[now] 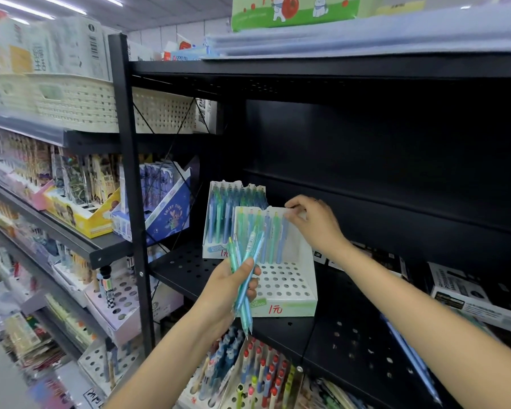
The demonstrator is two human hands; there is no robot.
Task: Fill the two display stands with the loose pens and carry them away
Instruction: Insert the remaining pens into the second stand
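Now my left hand (230, 286) hugs spare pens (246, 273) so they stay handy. My right hand (313, 221) has its fingers (292, 212) pinching one pen (284, 231) into the near stand (281, 290).

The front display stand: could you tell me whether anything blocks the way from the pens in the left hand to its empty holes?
Nothing visible does. The left hand grips the loose pens just in front of the front display stand, whose front rows of holes are open. The right hand pinches the stand's back corner, clear of them.
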